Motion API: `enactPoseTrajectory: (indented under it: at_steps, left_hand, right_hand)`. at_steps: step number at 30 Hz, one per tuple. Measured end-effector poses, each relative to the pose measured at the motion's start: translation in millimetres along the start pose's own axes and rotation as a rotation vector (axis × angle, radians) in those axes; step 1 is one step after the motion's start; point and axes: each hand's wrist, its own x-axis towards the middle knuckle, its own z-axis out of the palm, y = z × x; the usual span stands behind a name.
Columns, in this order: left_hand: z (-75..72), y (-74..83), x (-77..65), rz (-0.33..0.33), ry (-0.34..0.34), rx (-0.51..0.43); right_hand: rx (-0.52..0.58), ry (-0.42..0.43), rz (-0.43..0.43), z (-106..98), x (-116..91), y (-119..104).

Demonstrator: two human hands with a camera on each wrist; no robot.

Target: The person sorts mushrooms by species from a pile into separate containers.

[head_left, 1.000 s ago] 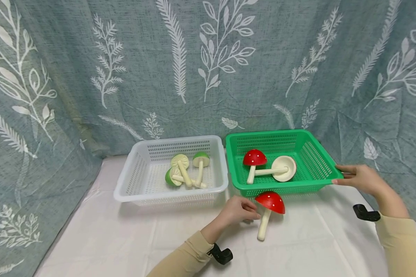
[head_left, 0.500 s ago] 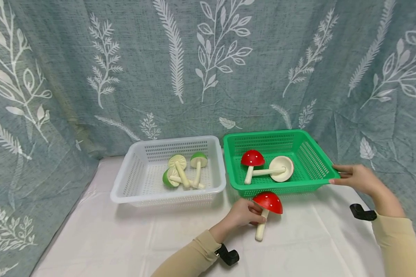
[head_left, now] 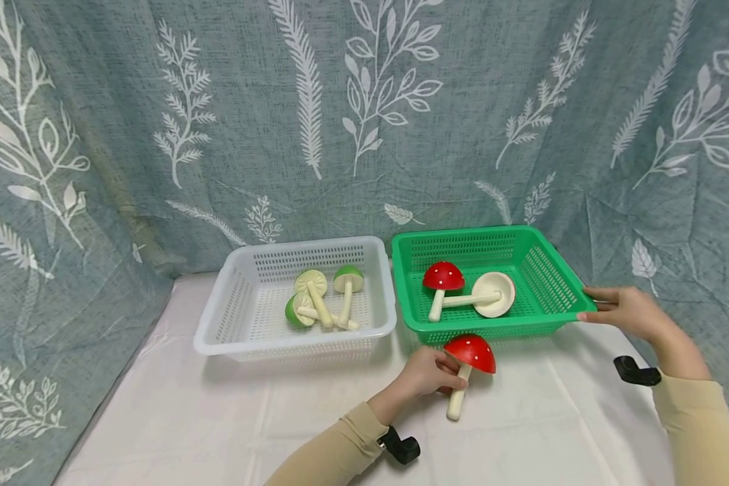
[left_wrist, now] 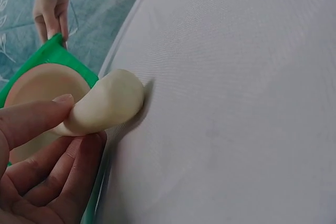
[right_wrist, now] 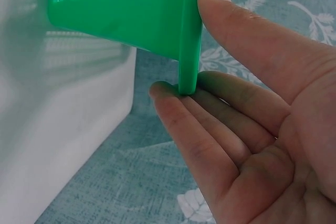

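My left hand (head_left: 420,374) pinches the cream stem of a toy mushroom (head_left: 472,353) with a red, white-dotted cap, just in front of the green basket (head_left: 504,324). In the left wrist view the thumb and fingers close on the stem (left_wrist: 116,100), its rounded end pointing away from the palm. My right hand (head_left: 634,316) holds the basket's right front corner. Seen from the right wrist, the thumb lies on one side of the green rim (right_wrist: 190,35) and the fingertips on the other. Two red toy mushrooms (head_left: 443,275) lie inside this basket, one with its pale underside (head_left: 494,295) showing.
A white basket (head_left: 291,345) stands left of the green one and holds several green-capped toy mushrooms (head_left: 349,278). White cloth (head_left: 219,425) covers the table. A grey-green curtain (head_left: 243,135) with white leaf patterns hangs close behind both baskets.
My left hand has moved right to the red mushroom in front and taken its stem between thumb and fingers. The right hand stays on the green basket's corner.
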Motion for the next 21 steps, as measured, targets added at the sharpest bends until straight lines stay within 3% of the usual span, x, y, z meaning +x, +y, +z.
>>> enactPoseTrajectory:
  at_steps: [9,21]
  left_hand:
    - [-2.8,1.2,-0.7,0.004,-0.005,-0.017]
    - [-7.5,8.4,-5.8,0.034,-0.035,0.051]
  right_hand:
    - [-0.01,-0.008,0.007,-1.7,-0.5,-0.8]
    - [-0.009,-0.02,0.014,-3.7,-1.5,-3.0]
